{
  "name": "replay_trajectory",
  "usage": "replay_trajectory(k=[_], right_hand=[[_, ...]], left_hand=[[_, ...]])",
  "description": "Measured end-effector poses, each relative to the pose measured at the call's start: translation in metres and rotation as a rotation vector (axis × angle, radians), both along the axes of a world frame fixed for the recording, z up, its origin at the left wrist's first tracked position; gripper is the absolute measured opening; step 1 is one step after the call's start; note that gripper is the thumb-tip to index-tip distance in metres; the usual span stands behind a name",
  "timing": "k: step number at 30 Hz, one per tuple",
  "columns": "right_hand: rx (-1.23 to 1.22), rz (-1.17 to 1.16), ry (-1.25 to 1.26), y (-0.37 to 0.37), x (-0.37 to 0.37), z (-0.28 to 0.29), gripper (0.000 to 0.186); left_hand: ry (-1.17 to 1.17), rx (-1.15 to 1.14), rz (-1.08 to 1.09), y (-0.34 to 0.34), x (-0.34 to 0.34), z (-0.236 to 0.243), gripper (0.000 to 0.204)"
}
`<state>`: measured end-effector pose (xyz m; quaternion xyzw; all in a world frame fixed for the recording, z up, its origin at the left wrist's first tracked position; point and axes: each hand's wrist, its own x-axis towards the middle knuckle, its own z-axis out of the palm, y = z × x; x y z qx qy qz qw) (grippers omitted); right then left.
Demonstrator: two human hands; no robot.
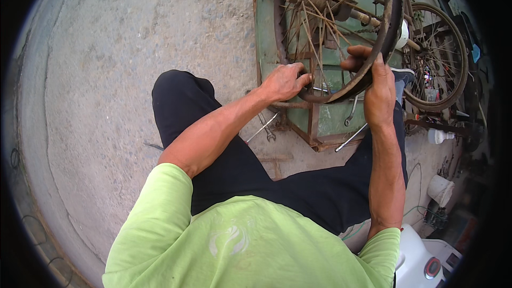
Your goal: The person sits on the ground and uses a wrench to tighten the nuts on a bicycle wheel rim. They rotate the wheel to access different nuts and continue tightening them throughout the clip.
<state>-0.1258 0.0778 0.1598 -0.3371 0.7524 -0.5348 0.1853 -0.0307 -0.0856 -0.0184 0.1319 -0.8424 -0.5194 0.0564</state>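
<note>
A rusty spoked wheel with a dark tyre (392, 8) stands over a green metal box (330, 130) in front of me. My left hand (288, 81) is closed on the lower left of the wheel, fingertips partly hidden at the rim. My right hand (378, 88) grips the right side of the tyre, fingers curled over it toward the spokes. An axle with hub (319, 3) sits in the upper part. Below the wheel lie an open-end spanner (271, 136), a ring spanner (349, 114) and a long metal bar (352, 137).
A second spoked wheel (458, 58) with a frame stands at the right. A white container (440, 189), cables and a white appliance (421, 261) are at the lower right. My knees (181, 96) flank the box on rough concrete (101, 74).
</note>
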Motion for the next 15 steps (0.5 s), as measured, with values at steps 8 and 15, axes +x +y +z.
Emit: replay_trajectory(k=[8,15], right_hand=[[0.000,0.033,0.013,-0.001,-0.003,0.000,0.062],[-0.021,0.018,0.006,-0.005,0.003,0.010,0.061]], left_hand=[[0.038,-0.066,-0.106,-0.009,-0.009,-0.001,0.039],[0.164,-0.093,-0.051,0.001,0.003,-0.012,0.045]])
